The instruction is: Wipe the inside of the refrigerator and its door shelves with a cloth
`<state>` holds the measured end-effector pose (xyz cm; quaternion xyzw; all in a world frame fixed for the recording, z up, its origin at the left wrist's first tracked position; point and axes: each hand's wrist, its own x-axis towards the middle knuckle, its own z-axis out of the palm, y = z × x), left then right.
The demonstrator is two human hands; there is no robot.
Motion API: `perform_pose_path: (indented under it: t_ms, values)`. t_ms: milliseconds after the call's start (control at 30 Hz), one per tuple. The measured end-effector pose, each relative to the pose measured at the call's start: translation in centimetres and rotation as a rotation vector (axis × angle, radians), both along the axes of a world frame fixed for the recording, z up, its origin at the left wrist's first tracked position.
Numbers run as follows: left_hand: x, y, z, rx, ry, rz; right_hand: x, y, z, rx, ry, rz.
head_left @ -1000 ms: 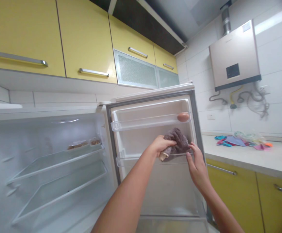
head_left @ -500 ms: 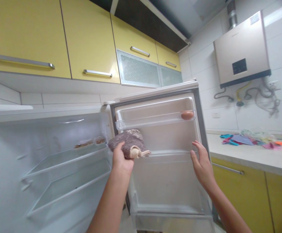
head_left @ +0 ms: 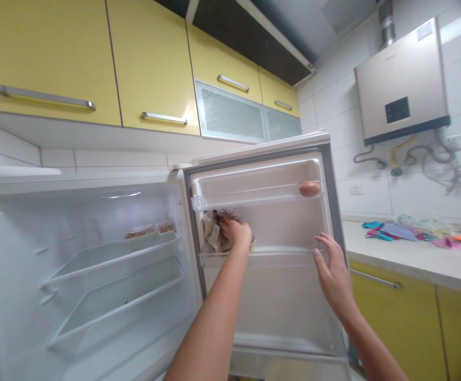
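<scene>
Cloth (head_left: 211,228), crumpled with no clear long axis, lay below and left of the frame's centre at the door shelf's (head_left: 274,259) left end, extending leftward from the left hand (head_left: 237,234) that clutched it, while the right hand (head_left: 332,272), farther off at right of centre, held nothing.

Yellow cupboards (head_left: 155,63) and a water heater (head_left: 399,76)
Blue, purple and pink bits (head_left: 400,230) lie on the counter (head_left: 405,255), below the heater's bendy yellow pipe (head_left: 394,155).
</scene>
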<state>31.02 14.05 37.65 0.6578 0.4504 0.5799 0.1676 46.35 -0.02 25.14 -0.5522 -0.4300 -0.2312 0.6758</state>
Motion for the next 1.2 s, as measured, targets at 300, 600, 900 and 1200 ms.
perform_pose_path:
  t_ms: [300,600,900,1200]
  values:
    - [1.9,-4.5,-1.2,0.232,0.828,-0.035,-0.1,0.1,-0.4,-0.016,0.042,0.025]
    - [1.7,-4.5,-0.7,0.461,1.034,-0.206,-0.1,0.0,-0.6,0.010,0.011,0.042]
    - [4.4,-4.5,1.1,0.778,1.178,-0.423,0.1,0.1,-0.4,0.026,0.003,0.066]
    - [7.5,-2.7,1.7,1.221,1.391,-0.466,-0.7,0.1,-2.0,0.024,-0.001,0.042]
